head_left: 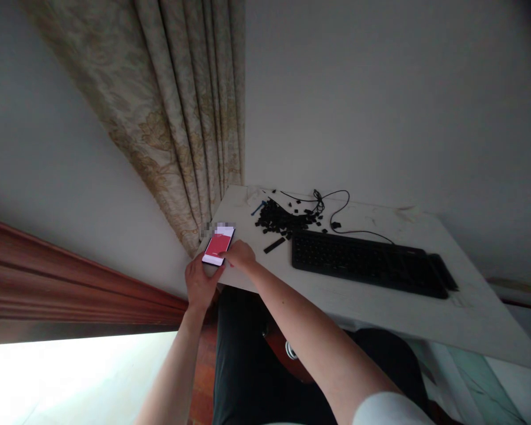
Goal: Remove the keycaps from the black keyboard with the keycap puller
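A smartphone with a red and white screen lies at the left end of the white table, face up and slightly tilted in view. My left hand grips its near end, with thumb and fingers on either side of the lower edge. My right hand is curled beside the phone's right side, one digit reaching onto the lower part of the screen. I see nothing held in it, though its palm side is hidden. A small pinkish patch shows just under this hand; I cannot tell what it is.
A black keyboard lies on the white table, its cable looped behind. Loose black keycaps are heaped left of it, near a blue tool and a black strip. A patterned curtain hangs at the left corner.
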### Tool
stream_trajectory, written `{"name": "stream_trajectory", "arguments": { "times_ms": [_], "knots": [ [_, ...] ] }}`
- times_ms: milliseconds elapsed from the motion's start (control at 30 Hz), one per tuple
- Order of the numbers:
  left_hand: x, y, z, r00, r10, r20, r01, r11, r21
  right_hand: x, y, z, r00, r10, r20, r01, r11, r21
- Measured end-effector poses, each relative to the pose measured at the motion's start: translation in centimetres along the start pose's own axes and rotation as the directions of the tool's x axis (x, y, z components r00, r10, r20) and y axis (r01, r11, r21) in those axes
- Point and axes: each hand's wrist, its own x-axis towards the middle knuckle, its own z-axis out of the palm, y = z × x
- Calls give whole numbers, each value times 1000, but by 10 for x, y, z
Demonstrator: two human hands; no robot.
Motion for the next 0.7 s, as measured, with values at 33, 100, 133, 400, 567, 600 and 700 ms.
{"name": "stream_trajectory", "arguments": {
  "times_ms": [33,100,133,400,567,600,700],
  "knots": [
    [0,0,0,1000,2,0,-2,1000,-1,0,0,0,1000,-2,4,2,1000,0],
    [0,1,-1,1000,6,0,-6,1000,-1,0,1,1,1000,-9,3,9,1000,-1],
    [0,1,-1,1000,8,1,-8,1000,0,0,2,1,1000,-11,-5,11,1000,-4],
    [0,1,-1,1000,22,-3,-22,1000,2,0,4,4,999,-16,-47,14,999,-42],
    [0,1,-1,1000,27,4,-27,1000,11,-4,4,5,997,-20,-80,15,998,-59],
    [0,1,-1,1000,30,2,-30,1000,10,-5,4,5,996,-24,-83,19,998,-62],
    [-1,0,-1,999,37,-6,-37,999,7,-7,3,6,995,-34,-95,26,996,-84]
  ]
}}
